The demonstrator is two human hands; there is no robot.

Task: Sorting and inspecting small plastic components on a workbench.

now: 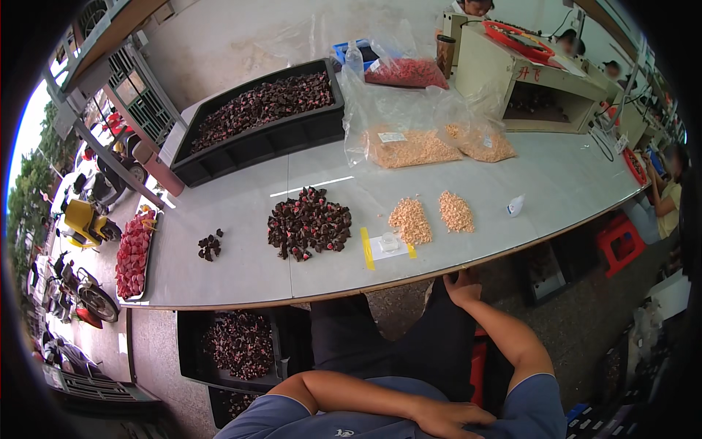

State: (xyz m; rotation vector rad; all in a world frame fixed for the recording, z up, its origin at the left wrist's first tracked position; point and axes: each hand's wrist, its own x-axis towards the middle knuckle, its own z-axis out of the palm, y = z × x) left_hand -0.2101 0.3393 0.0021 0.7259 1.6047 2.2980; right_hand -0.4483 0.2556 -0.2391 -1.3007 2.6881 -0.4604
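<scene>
My left hand point(452, 421) lies flat across my blue shirt at the lower edge, open and holding nothing that shows. My right hand point(463, 287) rests on my right knee just below the table's front edge; its thumb stands apart from the fingers, whose tips are partly hidden. On the grey table point(219, 274) in front of me are a large heap of dark brown chunks with pink bits point(308, 225) and a smaller dark heap point(210, 246). Two piles of pale tan bits point(411, 222) lie nearer my right hand. Beside them, a small clear box point(388, 241) sits on white paper between yellow tapes.
Behind stand a deep black tray point(263, 132) of dark pieces, clear bags of tan bits point(417, 148), a red-filled bag point(406, 73) and a beige box-shaped machine point(541, 80). A tray of pink pieces point(133, 252) is at left. Below is another black crate point(191, 344). People sit at far right.
</scene>
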